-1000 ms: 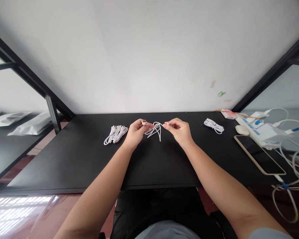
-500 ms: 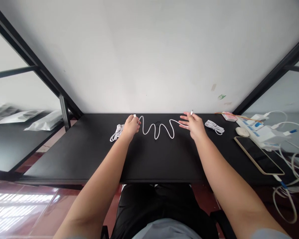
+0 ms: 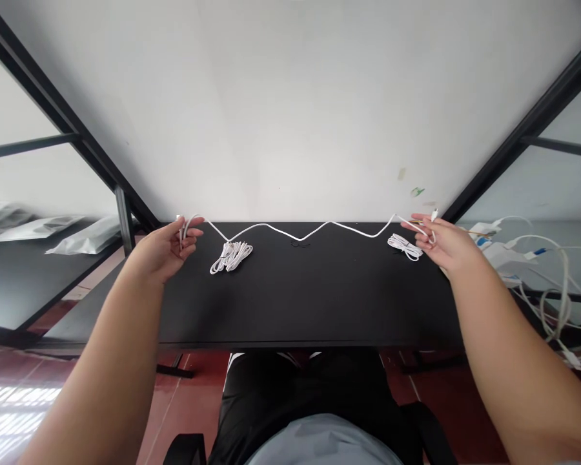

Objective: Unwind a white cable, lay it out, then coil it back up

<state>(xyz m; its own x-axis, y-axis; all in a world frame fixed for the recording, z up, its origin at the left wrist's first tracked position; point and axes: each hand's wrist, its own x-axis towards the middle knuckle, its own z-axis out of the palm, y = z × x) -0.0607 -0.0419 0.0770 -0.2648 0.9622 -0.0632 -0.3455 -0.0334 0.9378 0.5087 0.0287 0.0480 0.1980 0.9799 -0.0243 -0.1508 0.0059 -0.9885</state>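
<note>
A long white cable [image 3: 300, 230] hangs stretched in a wavy line above the black table [image 3: 295, 303], from one hand to the other. My left hand [image 3: 167, 245] is closed on its left end at the table's left side. My right hand [image 3: 440, 242] pinches the right end, with the small plug sticking up above the fingers. Below the span, a bundled white cable [image 3: 231, 256] lies on the table near my left hand. A smaller coiled white cable [image 3: 403, 246] lies just left of my right hand.
A white wall stands right behind the table. Black frame bars rise at both back corners. White chargers and loose cables [image 3: 537, 265] crowd the right end of the table. Clear plastic bags [image 3: 72, 236] lie on a shelf to the left.
Both hands have moved apart, left hand leftward and right hand rightward. The cable has gone from a small bunch to tight waves to a long, nearly straight span.
</note>
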